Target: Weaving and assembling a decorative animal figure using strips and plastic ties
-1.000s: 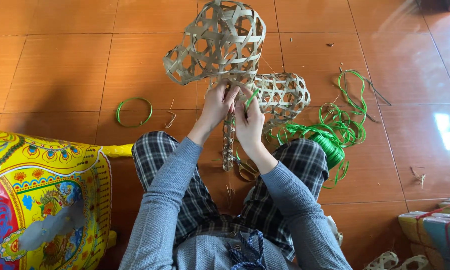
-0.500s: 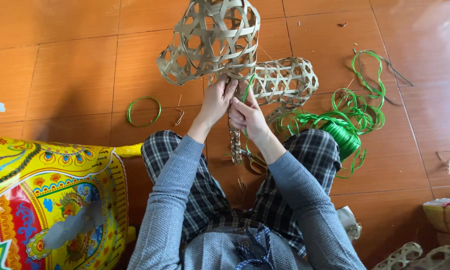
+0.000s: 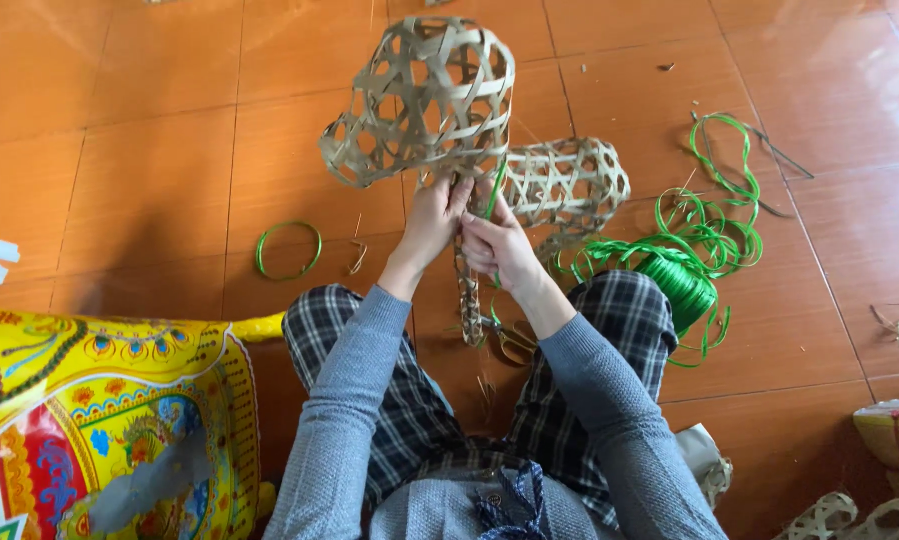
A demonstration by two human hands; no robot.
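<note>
**Two hands at the neck of a woven bamboo form**

The left hand (image 3: 437,218) is closed around the narrow neck of an open-weave bamboo frame (image 3: 424,100), fingers wrapped on the strips just below its rounded body. The right hand (image 3: 497,248) sits touching it on the right, fingers pinched together on a thin green ribbon strip (image 3: 493,192) that runs up against the same neck.

The bamboo frame is held up in the middle of the scene, above the person's knees (it is a pale tan lattice of flat strips crossed into star-like holes, bulging at the top and flaring to a snout on the left). A slim woven stem (image 3: 467,295) hangs from it down between the hands toward the floor.

Just behind and to the right, a second woven bamboo piece (image 3: 567,182), tube-like, lies on the orange tiled floor (image 3: 149,130). Farther right is a spool of green ribbon (image 3: 681,285) with loose coils spilling around it. A small green ring (image 3: 288,250) lies on the tiles to the left. Near left, a bright yellow painted paper figure (image 3: 99,420) fills the corner.
</note>
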